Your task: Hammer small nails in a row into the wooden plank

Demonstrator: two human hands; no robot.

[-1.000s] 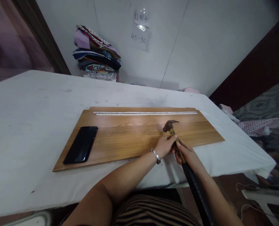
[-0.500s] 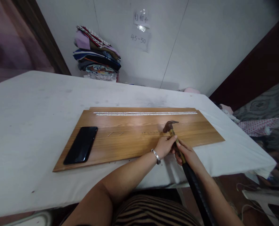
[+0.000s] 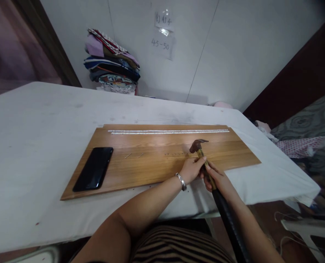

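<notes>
A claw hammer [image 3: 197,146] with a rusty head, a yellowish neck and a black grip is over the right half of a brown wooden board [image 3: 140,171]. My right hand [image 3: 220,179] is wrapped round its handle. Higher up, just below the head, my left hand [image 3: 191,170] is closed with its thumb along the handle; its other fingers are mostly hidden. Left of the hammer head runs a row of several small nails [image 3: 176,154] in the board. Two loose nails, one of them this thin nail [image 3: 128,155], lie farther left.
A black phone [image 3: 93,170] lies on the board's left end. Two white measuring strips [image 3: 168,132] run along its far edge. The board rests on a table with a white cloth [image 3: 36,146]. Folded fabrics [image 3: 111,65] are stacked by the wall, under paper signs [image 3: 162,45].
The view has shifted very slightly. Both hands and the hammer keep almost the same position over the board.
</notes>
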